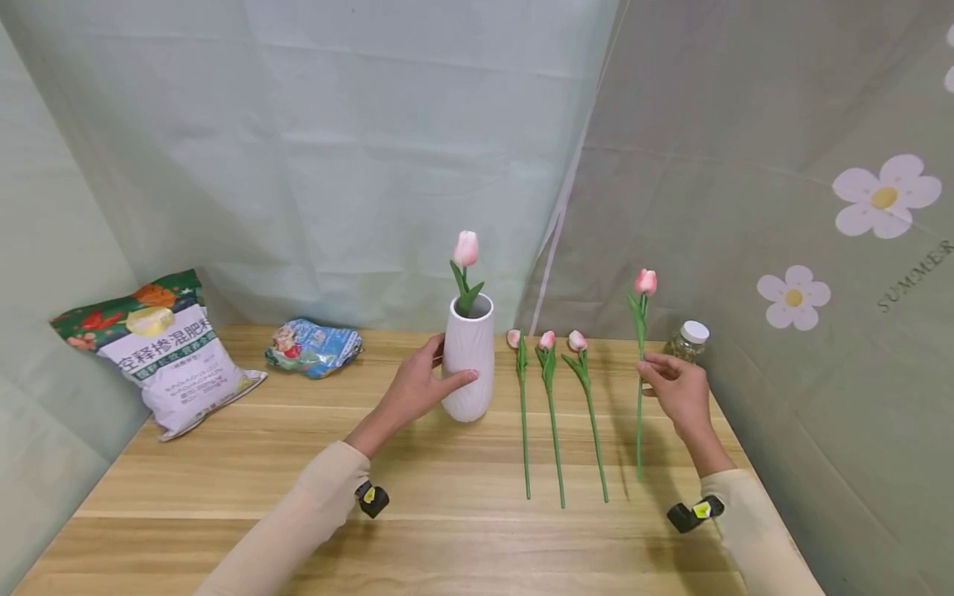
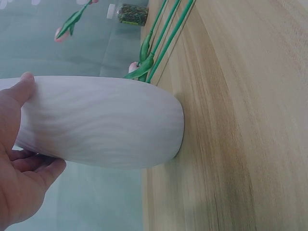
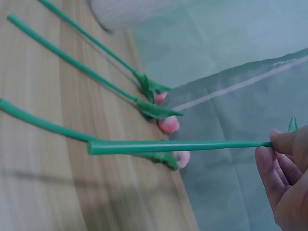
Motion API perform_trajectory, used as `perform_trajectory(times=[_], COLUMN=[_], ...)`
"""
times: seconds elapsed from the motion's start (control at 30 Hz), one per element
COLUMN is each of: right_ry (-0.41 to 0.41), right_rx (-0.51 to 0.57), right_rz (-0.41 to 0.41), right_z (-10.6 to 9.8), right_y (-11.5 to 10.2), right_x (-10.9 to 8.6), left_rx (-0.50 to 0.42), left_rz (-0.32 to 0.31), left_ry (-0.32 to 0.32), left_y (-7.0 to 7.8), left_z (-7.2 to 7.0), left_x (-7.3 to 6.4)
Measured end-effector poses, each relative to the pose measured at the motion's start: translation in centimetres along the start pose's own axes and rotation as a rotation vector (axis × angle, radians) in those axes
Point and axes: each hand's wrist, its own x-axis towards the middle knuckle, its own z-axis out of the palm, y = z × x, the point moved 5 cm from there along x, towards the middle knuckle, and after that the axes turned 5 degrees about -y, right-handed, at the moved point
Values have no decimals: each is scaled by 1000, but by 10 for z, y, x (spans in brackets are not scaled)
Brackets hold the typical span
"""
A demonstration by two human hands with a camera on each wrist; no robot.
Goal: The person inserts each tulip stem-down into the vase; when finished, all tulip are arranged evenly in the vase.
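A white ribbed vase [image 1: 469,364] stands upright on the wooden table, with one pink tulip [image 1: 466,248] rising from its mouth. My left hand [image 1: 421,381] grips the vase from its left side, thumb across the front and fingers round the back. In the left wrist view, that hand [image 2: 24,159] holds it well above the base. To the right, my right hand [image 1: 676,391] pinches the green stem of another pink tulip [image 1: 645,282] and holds it upright, bloom up. The lower stem [image 3: 178,147] hangs free below the fingers in the right wrist view.
Three more tulips [image 1: 555,414] lie side by side between the vase and my right hand, blooms toward the back wall. A white-lidded jar [image 1: 687,341] stands behind the right hand. Back left are a blue crumpled packet [image 1: 315,348] and a fertilizer bag [image 1: 167,356].
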Motion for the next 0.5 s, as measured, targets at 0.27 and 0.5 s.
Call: perform_trajectory(times=[0.27, 0.5], right_ry=[35, 48], right_rx=[57, 79], right_rz=[-42, -73], right_z=[-1, -2], right_y=[-18, -35], right_x=[-1, -1], left_rx=[4, 11], left_rz=[-6, -9], left_ry=[-1, -4], left_y=[-1, -1], left_z=[0, 0], left_x=[0, 0])
